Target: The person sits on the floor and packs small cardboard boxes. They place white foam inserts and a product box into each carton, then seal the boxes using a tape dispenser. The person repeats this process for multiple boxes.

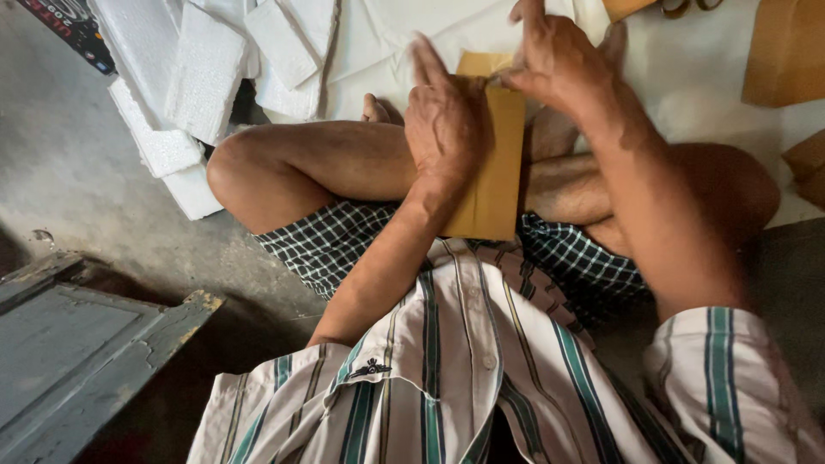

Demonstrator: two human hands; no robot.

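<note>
I sit cross-legged on the floor with a brown paper envelope (496, 176) lying lengthwise over my legs. My left hand (443, 125) presses flat on the envelope's left side, fingers stretched toward its top. My right hand (559, 56) pinches the folded flap at the envelope's upper edge between thumb and fingers. The envelope's lower end rests on my checked shorts (331, 241).
White foam slabs (202, 69) are piled at the upper left on the grey floor. White sheets (687, 77) cover the floor ahead, with more brown envelopes (786, 51) at the upper right. A worn grey wooden panel (77, 344) lies at the lower left.
</note>
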